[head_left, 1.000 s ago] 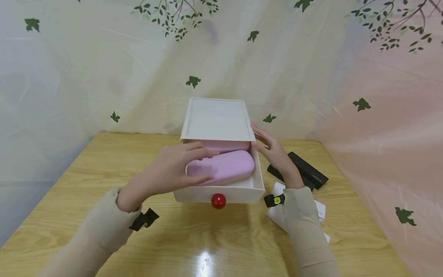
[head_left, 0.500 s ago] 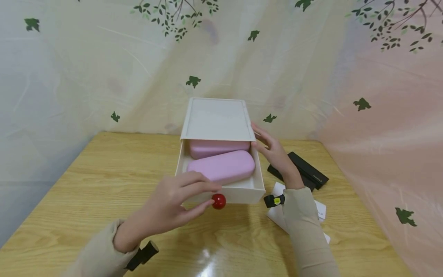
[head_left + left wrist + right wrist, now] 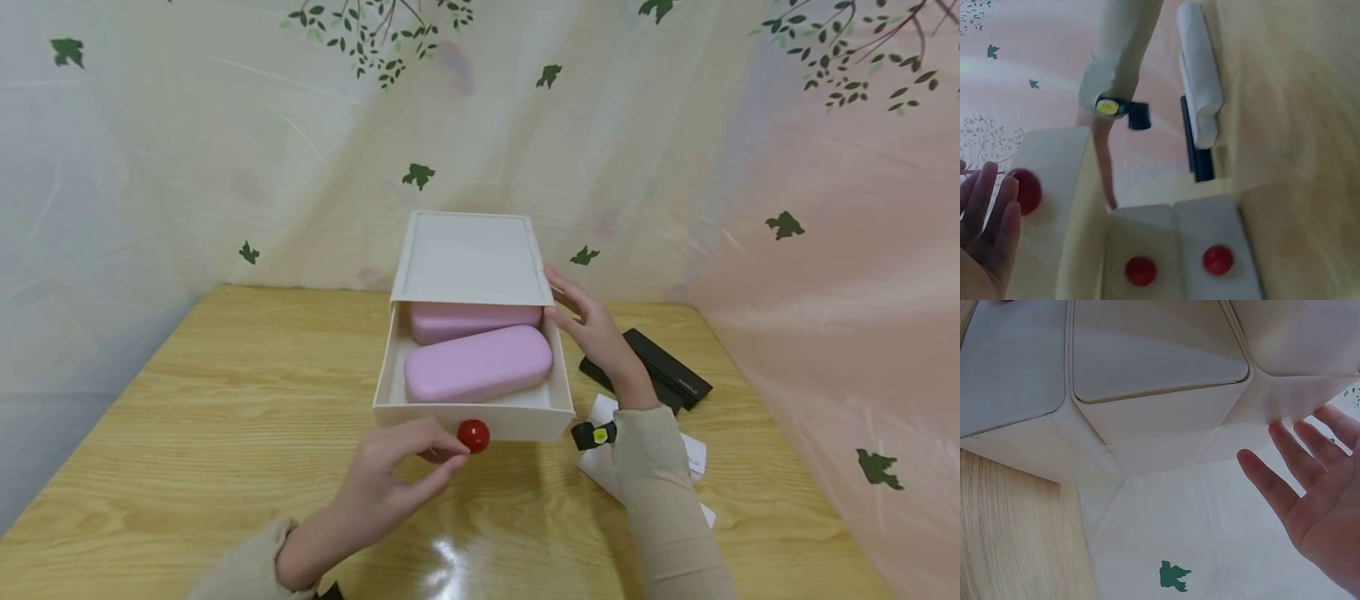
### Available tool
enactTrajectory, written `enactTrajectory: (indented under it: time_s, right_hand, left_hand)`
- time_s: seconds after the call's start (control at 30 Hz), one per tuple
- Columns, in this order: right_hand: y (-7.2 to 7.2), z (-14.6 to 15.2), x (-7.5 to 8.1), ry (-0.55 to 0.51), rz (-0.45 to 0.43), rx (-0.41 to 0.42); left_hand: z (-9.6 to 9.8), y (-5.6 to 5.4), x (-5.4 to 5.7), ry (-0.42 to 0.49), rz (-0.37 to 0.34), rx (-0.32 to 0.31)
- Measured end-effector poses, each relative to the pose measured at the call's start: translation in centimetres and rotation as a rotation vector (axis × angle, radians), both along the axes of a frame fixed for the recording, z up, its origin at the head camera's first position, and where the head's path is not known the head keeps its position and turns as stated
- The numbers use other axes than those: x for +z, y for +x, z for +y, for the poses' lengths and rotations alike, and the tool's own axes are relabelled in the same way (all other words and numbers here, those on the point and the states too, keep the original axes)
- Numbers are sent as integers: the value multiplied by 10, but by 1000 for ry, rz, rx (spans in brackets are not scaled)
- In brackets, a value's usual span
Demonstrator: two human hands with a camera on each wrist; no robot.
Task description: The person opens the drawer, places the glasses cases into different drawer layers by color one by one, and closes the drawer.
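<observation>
A white small drawer unit [image 3: 472,254] stands mid-table, its top drawer [image 3: 557,400] pulled out. Inside lie two lilac rounded oblong cases [image 3: 478,364], the rear one partly under the unit's top. My left hand [image 3: 378,475] has its fingertips at the lower left of the drawer's red round knob [image 3: 473,436], fingers loosely bent and not wrapped round it. In the left wrist view its fingers overlap the knob's edge. My right hand [image 3: 596,333] rests its fingers against the unit's right side; the right wrist view shows these fingers [image 3: 1272,481] spread.
Two lower drawers with red knobs [image 3: 1140,270] show shut in the left wrist view. Right of the unit lie a black flat case [image 3: 663,367] and white flat items [image 3: 693,454], partly behind my right forearm. A leaf-patterned curtain [image 3: 330,167] hangs behind the table [image 3: 247,400].
My left hand has withdrawn from the front lilac case, down past the drawer's front edge to the red knob. My right hand, the drawer and the cases stay in place.
</observation>
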State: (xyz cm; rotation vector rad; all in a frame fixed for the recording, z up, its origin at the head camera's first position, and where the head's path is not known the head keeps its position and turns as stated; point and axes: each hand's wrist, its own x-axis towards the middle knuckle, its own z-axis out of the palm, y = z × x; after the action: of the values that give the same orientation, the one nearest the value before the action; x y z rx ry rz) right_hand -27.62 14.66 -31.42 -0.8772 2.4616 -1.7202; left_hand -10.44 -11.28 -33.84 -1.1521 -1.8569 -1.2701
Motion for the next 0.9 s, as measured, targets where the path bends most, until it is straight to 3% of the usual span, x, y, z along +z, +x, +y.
enactTrajectory:
  time_s: [0.17,0.33,0.47,0.57,0.7,0.9]
  right_hand:
    - [0,0,0,-6,1,3]
    - [-1,0,-2,-7,3,3]
    - [-2,1,-2,-9,1,2]
    - [-2,1,-2,-11,0,3]
    - [-2,0,-2,-13,-5,7]
    - [0,-1,0,-15,-13,7]
  left_hand:
    - [7,8,-14,15,-253,87]
    - [12,13,-16,55,-416,144]
    - [14,14,-17,78,-593,171]
    - [15,14,-18,89,-741,172]
    - [17,13,-19,123,-888,146]
    - [20,12,-21,230,-970,40]
